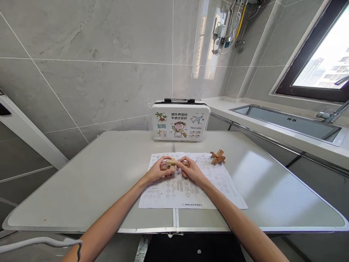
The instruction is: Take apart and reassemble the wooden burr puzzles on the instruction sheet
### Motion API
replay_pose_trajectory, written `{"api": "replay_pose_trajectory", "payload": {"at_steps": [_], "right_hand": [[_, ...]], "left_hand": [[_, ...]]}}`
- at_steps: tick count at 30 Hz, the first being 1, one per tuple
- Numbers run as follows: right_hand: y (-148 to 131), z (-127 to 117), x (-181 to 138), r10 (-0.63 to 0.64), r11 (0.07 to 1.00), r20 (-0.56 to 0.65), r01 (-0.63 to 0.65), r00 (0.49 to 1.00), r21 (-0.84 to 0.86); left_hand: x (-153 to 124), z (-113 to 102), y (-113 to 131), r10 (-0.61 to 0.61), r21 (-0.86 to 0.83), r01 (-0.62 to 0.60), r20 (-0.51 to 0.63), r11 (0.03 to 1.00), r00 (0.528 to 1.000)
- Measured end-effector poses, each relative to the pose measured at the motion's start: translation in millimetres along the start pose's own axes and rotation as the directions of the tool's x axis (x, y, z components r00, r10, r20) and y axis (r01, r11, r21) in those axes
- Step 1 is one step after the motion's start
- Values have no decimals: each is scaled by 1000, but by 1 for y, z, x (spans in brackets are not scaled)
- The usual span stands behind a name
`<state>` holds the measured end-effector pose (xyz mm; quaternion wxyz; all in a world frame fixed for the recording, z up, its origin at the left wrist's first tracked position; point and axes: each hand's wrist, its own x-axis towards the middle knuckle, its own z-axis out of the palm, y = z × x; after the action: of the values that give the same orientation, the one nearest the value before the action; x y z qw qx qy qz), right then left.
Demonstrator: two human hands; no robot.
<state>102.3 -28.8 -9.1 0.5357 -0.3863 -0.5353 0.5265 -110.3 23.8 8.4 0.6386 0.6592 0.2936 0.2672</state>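
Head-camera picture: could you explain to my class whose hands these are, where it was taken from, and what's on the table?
No machine here: these are a person's bare left hand and right hand. The camera sits on that person's head, looking forward and down. The fingers of both hands hold a pale wooden assembly above a printed sheet on the table. A browner wooden assembly rests by the sheet's far right corner, and a white case with cartoons stands at the back.

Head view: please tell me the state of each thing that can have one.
Light wooden puzzle, pieces crossed, held.
Left hand, closed on it.
Right hand, fingers closed at its right end.
Brown wooden puzzle, interlocked, unheld.
Printed sheet, spread flat.
Carry case, upright, shut.
Folding table, unfolded.
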Motion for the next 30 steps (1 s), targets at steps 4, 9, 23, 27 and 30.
{"api": "replay_pose_trajectory", "payload": {"at_steps": [4,9,23,27,30], "right_hand": [[1,-2,-1,-27,998,-5,26,1000,-50],[-5,0,-4,-40,992,-36,35,999,-121],[-4,-1,-6,-97,975,-77,79,992,-209],[-4,-1,-6,-104,967,-56,88,993,-238],[-4,-2,-6,-98,968,-52,83,994,-235]], "left_hand": [[0,0,0,1,-4,-1,-5,1000,1000],[0,1,0,6,-11,-6,-26,1000,1000],[3,-1,-5,-5,-38,3,-39,999,999],[3,-1,-5,-1,-30,-1,-37,1000,999],[2,1,-2,2,-24,-3,-28,1000,1000]]}}
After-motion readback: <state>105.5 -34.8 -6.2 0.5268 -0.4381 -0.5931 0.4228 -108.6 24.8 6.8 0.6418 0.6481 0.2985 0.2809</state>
